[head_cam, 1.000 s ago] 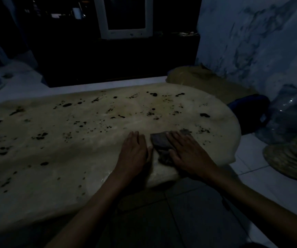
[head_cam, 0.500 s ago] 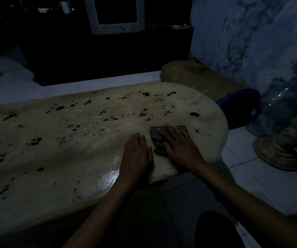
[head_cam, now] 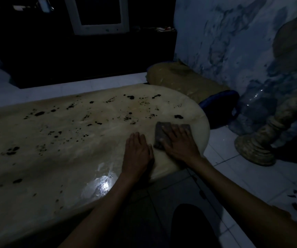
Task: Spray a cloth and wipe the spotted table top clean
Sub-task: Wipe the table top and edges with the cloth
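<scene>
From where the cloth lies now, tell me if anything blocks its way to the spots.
Nothing visible does. The cloth lies flat under the right hand; bare table top runs from it to the nearest spots. The left hand rests beside it, off that path.

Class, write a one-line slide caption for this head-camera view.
Right hand presses a dark cloth flat near the spotted table top's rounded end; left hand rests flat beside it.

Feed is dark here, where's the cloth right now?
In the head view, the cloth lies flat under the right hand near the table top's rounded right end, beside the left hand.
</scene>
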